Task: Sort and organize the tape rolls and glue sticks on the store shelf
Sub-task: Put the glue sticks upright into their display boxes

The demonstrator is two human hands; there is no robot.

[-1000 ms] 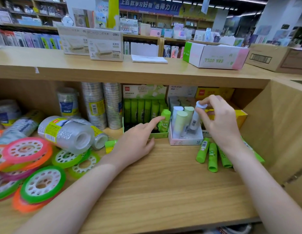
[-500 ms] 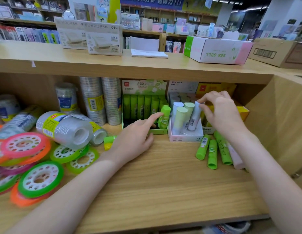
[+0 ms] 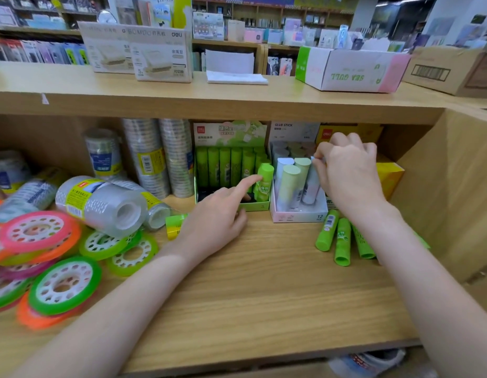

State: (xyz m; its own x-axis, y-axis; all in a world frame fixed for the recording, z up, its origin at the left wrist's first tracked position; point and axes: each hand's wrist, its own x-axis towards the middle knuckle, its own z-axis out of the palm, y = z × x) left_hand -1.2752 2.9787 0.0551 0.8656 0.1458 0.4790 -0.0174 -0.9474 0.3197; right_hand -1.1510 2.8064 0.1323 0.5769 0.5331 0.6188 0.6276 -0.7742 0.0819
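Wood makes up the shelf (image 3: 264, 296), and two bare arms reach over it. Closest on the left lies a messy pile of flat tape rolls (image 3: 63, 285) in green, pink and orange; about seven show, but some are blurry or cut off at the edge. Just behind them two clear tape packs (image 3: 100, 203) lie on their sides. On the right, three green glue sticks (image 3: 342, 241) lie loose on the shelf, side by side, and the right arm may hide more.

The left hand (image 3: 212, 225) rests on the shelf with its pointing finger stretched out, touching a tilted green glue stick (image 3: 264, 181) at the front of the green box (image 3: 253, 205). Its other fingers are loosely bent and hold nothing. About six more green sticks stand in a row in that box.

Next to it sits a white box (image 3: 299, 214) with three pale glue sticks (image 3: 287, 184) leaning at its front. The right hand (image 3: 348, 173) has its grip pinched on the top of the right one, a white stick (image 3: 310, 186).

A yellow box (image 3: 389, 175) sits behind that hand. At the back left stand three tall stacks of clear tape (image 3: 166, 156).
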